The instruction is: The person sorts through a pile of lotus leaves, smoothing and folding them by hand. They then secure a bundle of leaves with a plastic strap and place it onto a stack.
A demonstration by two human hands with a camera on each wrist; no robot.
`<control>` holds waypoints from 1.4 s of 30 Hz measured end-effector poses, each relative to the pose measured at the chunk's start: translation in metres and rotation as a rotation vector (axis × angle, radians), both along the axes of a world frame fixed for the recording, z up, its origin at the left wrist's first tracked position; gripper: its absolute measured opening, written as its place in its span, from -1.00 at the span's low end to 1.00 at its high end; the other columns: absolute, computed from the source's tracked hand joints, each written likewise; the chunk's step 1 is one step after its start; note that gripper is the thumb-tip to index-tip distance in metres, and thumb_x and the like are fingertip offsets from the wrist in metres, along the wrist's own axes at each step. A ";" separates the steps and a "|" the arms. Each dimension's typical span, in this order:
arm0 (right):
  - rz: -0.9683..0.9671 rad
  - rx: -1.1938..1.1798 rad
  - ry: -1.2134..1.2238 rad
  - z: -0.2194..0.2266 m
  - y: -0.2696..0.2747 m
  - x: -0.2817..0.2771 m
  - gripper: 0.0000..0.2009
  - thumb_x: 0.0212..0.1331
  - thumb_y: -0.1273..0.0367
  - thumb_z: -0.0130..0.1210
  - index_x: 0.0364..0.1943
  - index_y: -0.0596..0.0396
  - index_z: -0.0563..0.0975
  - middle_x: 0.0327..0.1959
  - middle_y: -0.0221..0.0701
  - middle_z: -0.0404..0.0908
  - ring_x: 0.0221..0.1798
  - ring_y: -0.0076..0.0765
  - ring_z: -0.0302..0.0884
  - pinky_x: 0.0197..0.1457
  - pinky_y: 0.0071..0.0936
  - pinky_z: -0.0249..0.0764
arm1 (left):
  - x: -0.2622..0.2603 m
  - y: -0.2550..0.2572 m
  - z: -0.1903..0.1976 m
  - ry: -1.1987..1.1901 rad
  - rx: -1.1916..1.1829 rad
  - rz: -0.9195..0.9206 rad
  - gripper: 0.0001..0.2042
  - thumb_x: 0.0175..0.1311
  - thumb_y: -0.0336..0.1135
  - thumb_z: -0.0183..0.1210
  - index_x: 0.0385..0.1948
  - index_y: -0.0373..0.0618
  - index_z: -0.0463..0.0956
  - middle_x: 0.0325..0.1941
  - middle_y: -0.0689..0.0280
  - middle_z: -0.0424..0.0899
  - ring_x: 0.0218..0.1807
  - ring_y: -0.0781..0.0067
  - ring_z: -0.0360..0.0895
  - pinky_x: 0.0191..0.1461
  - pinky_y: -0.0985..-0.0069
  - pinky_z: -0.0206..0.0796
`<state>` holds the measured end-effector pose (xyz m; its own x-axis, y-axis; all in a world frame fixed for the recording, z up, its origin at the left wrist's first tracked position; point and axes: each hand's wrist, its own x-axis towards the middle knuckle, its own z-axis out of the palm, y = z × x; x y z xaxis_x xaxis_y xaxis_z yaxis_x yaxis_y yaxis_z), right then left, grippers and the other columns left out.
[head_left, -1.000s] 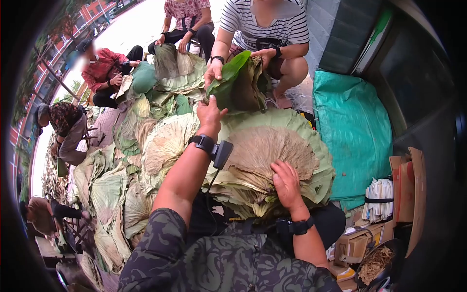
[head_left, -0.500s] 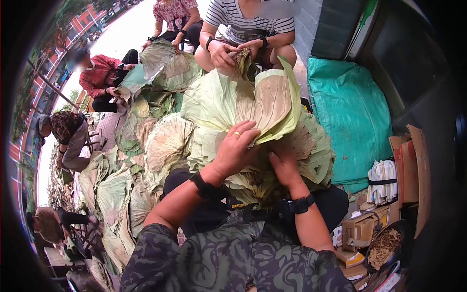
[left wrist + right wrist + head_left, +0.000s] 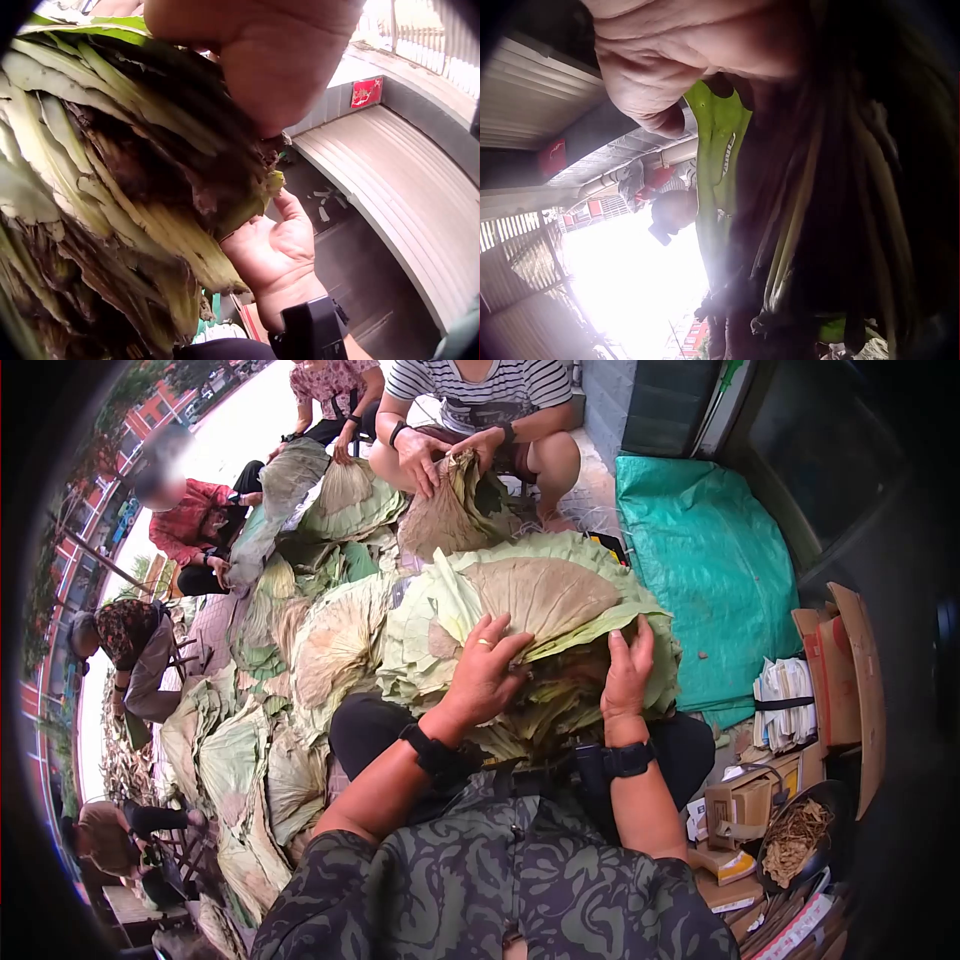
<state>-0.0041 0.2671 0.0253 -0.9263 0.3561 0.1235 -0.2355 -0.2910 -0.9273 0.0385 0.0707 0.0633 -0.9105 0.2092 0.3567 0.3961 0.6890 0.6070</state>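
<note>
only the head view shows the striped-shirt person (image 3: 470, 390) beyond the leaf stack (image 3: 540, 630).

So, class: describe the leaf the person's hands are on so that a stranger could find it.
Start at the teal tarp; left of it a stack of leaves lies on the person's lap. The top leaf lies between both hands, brown side up with a pale green rim.
</note>
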 end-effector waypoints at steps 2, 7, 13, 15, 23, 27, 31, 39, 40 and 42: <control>-0.105 0.217 -0.034 0.010 0.004 0.005 -0.52 0.15 0.48 -0.03 0.17 0.32 0.18 0.26 -0.16 0.16 0.29 -0.18 0.13 0.32 -0.32 0.09 | -0.001 0.001 0.004 0.041 -0.057 0.007 -0.54 -0.07 -0.42 0.22 -0.01 -0.03 0.43 0.19 -0.02 0.31 0.25 -0.19 0.16 0.29 0.13 0.04; -0.099 1.054 0.299 0.054 -0.013 0.013 -0.56 0.11 0.29 0.04 0.08 0.19 0.36 0.21 -0.08 0.25 0.27 0.09 0.13 0.32 -0.15 0.02 | -0.009 -0.001 0.000 0.055 -0.058 -0.084 -0.56 -0.06 -0.39 0.22 -0.03 -0.02 0.43 0.16 0.00 0.35 0.25 -0.18 0.17 0.28 0.12 0.06; 0.524 1.050 0.218 0.015 -0.029 0.001 -0.57 0.21 0.08 -0.11 0.02 0.06 0.46 0.10 -0.18 0.41 0.22 0.02 0.22 0.31 -0.15 0.04 | -0.011 -0.013 -0.002 0.082 -0.019 -0.080 -0.49 -0.10 -0.27 0.25 0.01 -0.05 0.40 0.17 0.00 0.34 0.27 -0.16 0.15 0.30 0.12 0.05; 0.475 1.082 0.250 0.014 -0.028 0.004 -0.56 0.22 0.07 -0.13 0.02 0.06 0.47 0.10 -0.17 0.42 0.20 0.02 0.25 0.30 -0.17 0.07 | -0.009 -0.025 -0.006 0.014 0.075 -0.107 -0.39 -0.17 -0.19 0.27 0.06 -0.07 0.37 0.24 0.01 0.26 0.30 -0.15 0.12 0.33 0.16 0.00; 0.480 1.045 0.240 0.015 -0.026 0.005 -0.57 0.20 0.09 -0.11 0.01 0.07 0.47 0.08 -0.17 0.44 0.18 0.03 0.27 0.29 -0.20 0.09 | -0.002 -0.051 -0.005 -0.280 0.627 -0.006 -0.50 -0.01 -0.55 0.06 0.09 -0.13 0.35 0.28 0.12 0.22 0.28 0.30 0.22 0.20 0.32 0.23; 0.470 1.046 0.251 0.015 -0.027 0.005 -0.58 0.20 0.10 -0.11 0.00 0.06 0.48 0.07 -0.16 0.45 0.17 0.04 0.28 0.29 -0.20 0.09 | -0.020 -0.054 -0.023 -0.374 1.164 0.320 -0.58 0.10 -0.47 0.06 0.07 -0.27 0.34 0.13 0.16 0.39 0.10 0.29 0.37 0.03 0.42 0.32; 0.472 1.048 0.262 0.013 -0.028 0.004 -0.58 0.20 0.09 -0.11 0.00 0.06 0.48 0.07 -0.16 0.45 0.17 0.04 0.28 0.29 -0.20 0.09 | -0.055 -0.067 -0.038 -0.596 1.335 0.660 -0.55 0.15 -0.46 0.13 0.10 -0.23 0.27 0.00 0.16 0.45 0.03 0.27 0.41 -0.04 0.48 0.34; 0.461 1.051 0.240 0.013 -0.026 0.006 -0.57 0.20 0.08 -0.12 0.00 0.06 0.48 0.08 -0.16 0.44 0.18 0.03 0.27 0.29 -0.20 0.08 | -0.059 -0.063 -0.056 -0.040 0.937 0.713 -0.58 0.02 -0.55 0.14 0.00 -0.32 0.33 0.06 0.08 0.43 0.10 0.23 0.43 0.11 0.44 0.29; 0.464 1.048 0.238 0.013 -0.027 0.005 -0.57 0.20 0.08 -0.12 0.00 0.06 0.48 0.08 -0.16 0.44 0.18 0.03 0.27 0.29 -0.20 0.08 | -0.050 -0.064 -0.061 -0.041 0.934 0.716 -0.58 0.02 -0.55 0.14 0.00 -0.32 0.33 0.06 0.08 0.43 0.10 0.23 0.43 0.11 0.44 0.29; 0.464 1.054 0.243 0.013 -0.026 0.005 -0.58 0.20 0.09 -0.11 0.00 0.06 0.48 0.08 -0.17 0.44 0.18 0.03 0.27 0.29 -0.20 0.08 | -0.030 -0.069 -0.073 0.085 0.870 0.644 -0.59 0.01 -0.54 0.15 -0.02 -0.30 0.35 0.03 0.12 0.44 0.10 0.24 0.42 0.11 0.46 0.30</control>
<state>0.0008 0.2406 0.0386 -0.8516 -0.3931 0.3467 -0.5129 0.4885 -0.7059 0.0085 0.0015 -0.0096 -0.7242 -0.6540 0.2186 0.1779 0.1291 0.9755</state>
